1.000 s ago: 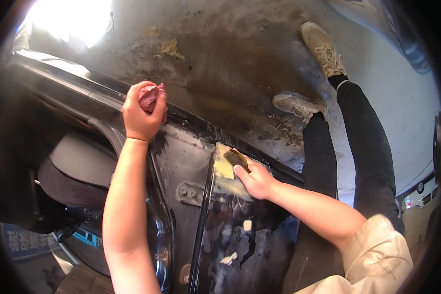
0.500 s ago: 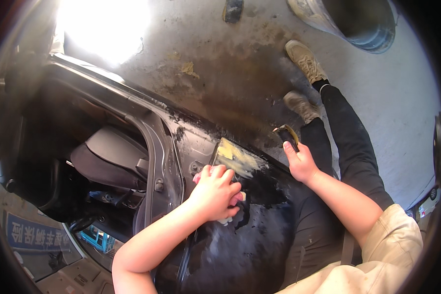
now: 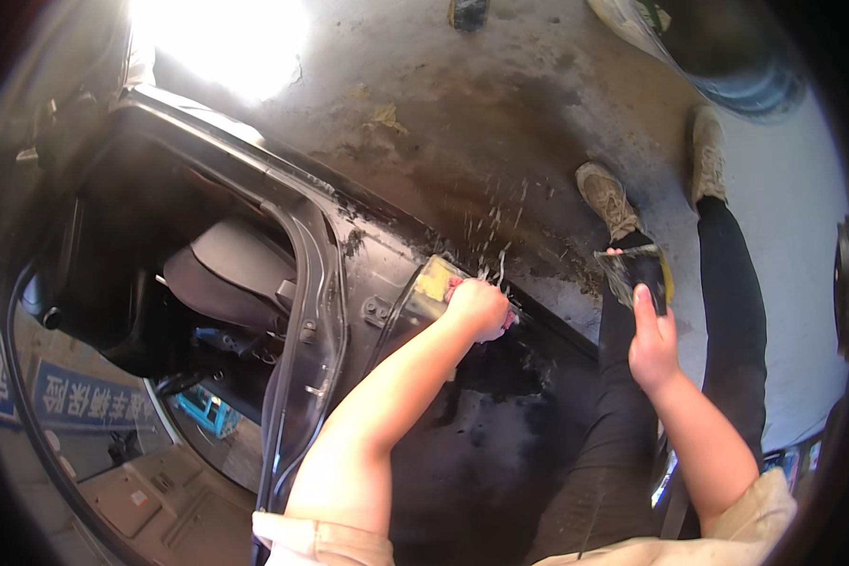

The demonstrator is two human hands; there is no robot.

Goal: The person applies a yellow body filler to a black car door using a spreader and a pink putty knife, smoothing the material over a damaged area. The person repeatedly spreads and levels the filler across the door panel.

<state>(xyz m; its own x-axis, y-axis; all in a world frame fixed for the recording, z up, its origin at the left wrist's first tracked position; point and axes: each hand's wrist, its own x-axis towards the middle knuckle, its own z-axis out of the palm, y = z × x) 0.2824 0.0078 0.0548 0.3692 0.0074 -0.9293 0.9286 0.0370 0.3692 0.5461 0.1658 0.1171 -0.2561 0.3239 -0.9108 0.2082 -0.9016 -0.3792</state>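
Observation:
My left hand (image 3: 481, 309) is closed around a pink cloth (image 3: 510, 322), mostly hidden in the fist, at the edge of a dark, wet car body panel (image 3: 500, 443). Streaks of water (image 3: 496, 236) fly off just beyond the knuckles. Beside the fist shows a yellow patch of body filler (image 3: 431, 281) on the panel. My right hand (image 3: 653, 344), held over my legs, grips a black sanding block (image 3: 645, 274) with a yellowish edge and a thin, glossy sheet around it; the thumb lies along its face.
To the left, a car door opening (image 3: 302, 255) frames a grey seat (image 3: 231, 269). My shoes (image 3: 608, 198) stand on a wet, stained concrete floor (image 3: 415, 179). A bucket (image 3: 750, 90) stands at the far right, and a dark block (image 3: 468, 13) lies at the top.
My left hand has moved away from me and rightward over the filler patch, tightening on the cloth; water now sprays. My right hand has shifted right with the sanding block. My feet have moved.

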